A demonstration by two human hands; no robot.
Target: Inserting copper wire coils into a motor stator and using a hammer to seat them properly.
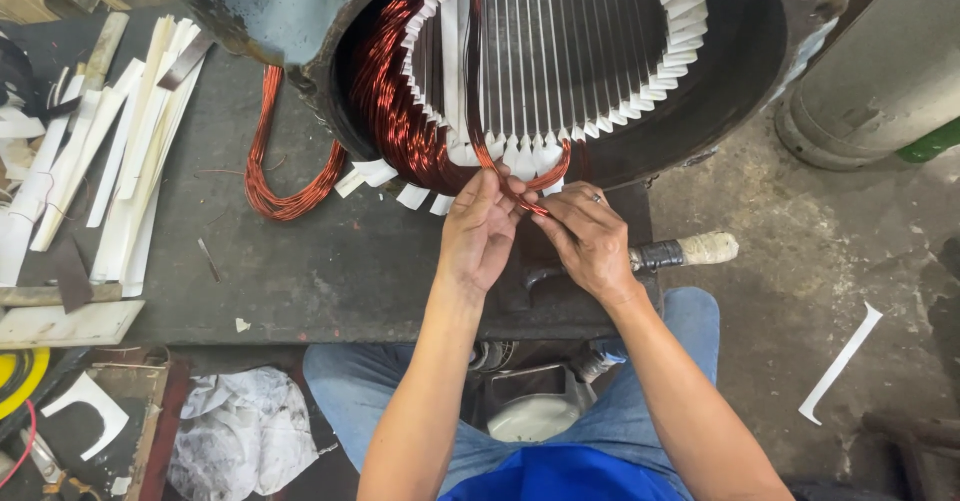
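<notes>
Pinching the copper coil with both hands: left hand fingers pressed together on it, right hand fingers likewise, at the stator rim.

Both bare forearms come up from the bottom and angle in toward each other, so the hands meet in the middle. Left hand is palm-down with the fingers curled and pinched together at the tips. Right hand mirrors it, knuckles up, fingertips pinching right against the left's, ring on one finger.
</notes>
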